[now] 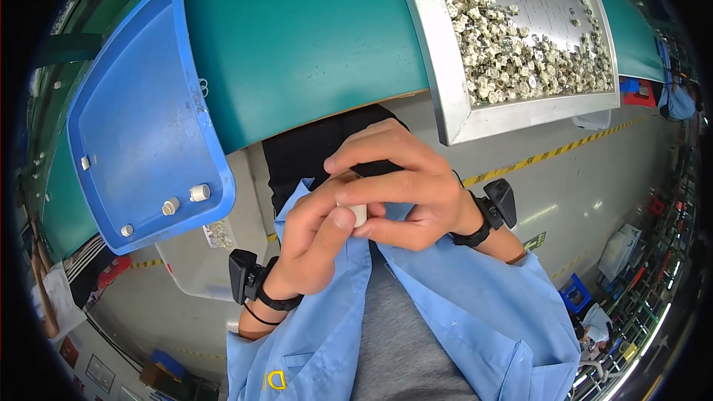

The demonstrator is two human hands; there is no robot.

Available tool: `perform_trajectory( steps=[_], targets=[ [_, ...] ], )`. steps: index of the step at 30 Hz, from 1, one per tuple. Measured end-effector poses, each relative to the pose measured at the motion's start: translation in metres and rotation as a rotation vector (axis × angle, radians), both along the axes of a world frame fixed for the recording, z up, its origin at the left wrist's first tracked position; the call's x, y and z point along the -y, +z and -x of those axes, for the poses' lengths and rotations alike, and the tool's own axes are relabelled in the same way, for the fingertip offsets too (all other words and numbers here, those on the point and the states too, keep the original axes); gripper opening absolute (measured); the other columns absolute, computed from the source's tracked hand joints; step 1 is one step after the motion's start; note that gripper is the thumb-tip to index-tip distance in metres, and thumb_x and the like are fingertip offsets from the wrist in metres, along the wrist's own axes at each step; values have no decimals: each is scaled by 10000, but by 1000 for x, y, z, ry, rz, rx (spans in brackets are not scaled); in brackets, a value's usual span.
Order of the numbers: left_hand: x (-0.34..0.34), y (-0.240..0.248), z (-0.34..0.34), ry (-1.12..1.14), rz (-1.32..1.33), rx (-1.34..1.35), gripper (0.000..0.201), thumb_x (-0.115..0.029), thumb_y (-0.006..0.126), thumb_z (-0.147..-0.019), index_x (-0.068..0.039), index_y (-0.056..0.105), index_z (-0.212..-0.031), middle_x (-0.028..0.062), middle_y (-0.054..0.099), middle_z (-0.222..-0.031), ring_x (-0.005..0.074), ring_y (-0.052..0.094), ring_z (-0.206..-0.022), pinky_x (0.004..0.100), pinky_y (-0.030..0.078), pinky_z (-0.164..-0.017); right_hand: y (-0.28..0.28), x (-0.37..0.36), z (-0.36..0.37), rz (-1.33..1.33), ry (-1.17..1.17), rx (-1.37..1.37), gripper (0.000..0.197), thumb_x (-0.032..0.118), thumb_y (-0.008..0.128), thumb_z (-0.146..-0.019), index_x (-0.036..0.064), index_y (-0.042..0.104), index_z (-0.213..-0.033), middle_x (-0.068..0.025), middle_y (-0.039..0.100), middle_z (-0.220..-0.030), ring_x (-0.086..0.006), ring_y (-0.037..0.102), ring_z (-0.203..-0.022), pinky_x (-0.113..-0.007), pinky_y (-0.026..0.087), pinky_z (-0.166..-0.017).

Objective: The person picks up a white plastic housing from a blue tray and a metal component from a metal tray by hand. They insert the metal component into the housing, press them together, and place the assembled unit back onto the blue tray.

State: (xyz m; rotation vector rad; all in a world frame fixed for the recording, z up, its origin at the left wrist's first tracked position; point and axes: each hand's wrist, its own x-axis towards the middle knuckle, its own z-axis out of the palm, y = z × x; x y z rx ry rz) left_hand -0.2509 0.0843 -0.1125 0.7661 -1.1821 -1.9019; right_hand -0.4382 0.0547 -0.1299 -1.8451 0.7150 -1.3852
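Between the fingertips of both hands is a small white plastic cap-like part (359, 213), mostly covered by fingers. My left hand (312, 234) pinches it from the left with thumb and forefinger. From the right, my right hand (412, 189) grips the same part with its thumb and fingers. Both hands are in front of my body, just off the near edge of the green table. On the left, a blue tray (141, 111) bears several similar white parts (199, 192). A metal-framed tray (475, 125) at the upper right contains a heap of small white-and-metal pieces (512, 48).
The green table (304, 37) runs between the two trays. A translucent bin (178, 271) stands below the blue tray. Yellow-black tape (549, 152) marks the grey floor. Other people (594, 323) appear at the far edges, near racks and a blue stool (575, 293).
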Motion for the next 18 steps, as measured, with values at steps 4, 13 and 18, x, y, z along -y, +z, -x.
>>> perform_trajectory(
  steps=[4,13,18],
  targets=[
    [-1,9,3,-1,-13,-49,363,-268,444,-1059,59,587,-1129,114,608,-1013,172,568,-901,298,466,-762,1,-1,1,-22,59,113,339,115,831,-742,34,702,-1044,-156,687,-1084,-284,682,-926,-396,476,-792],
    [0,15,3,-27,-57,-74,381,-269,466,-1053,89,575,-1123,128,607,-1013,193,568,-897,316,466,-766,1,1,0,-64,77,238,317,132,862,-740,64,675,-987,-114,703,-1039,-259,696,-889,-373,429,-757],
    [-2,15,-4,-119,-26,-69,380,-263,527,-1029,87,574,-1169,145,620,-1078,213,596,-944,334,482,-819,5,-4,1,-71,81,248,321,147,864,-756,54,680,-1002,-132,699,-1030,-268,693,-904,-374,417,-751]
  ],
)
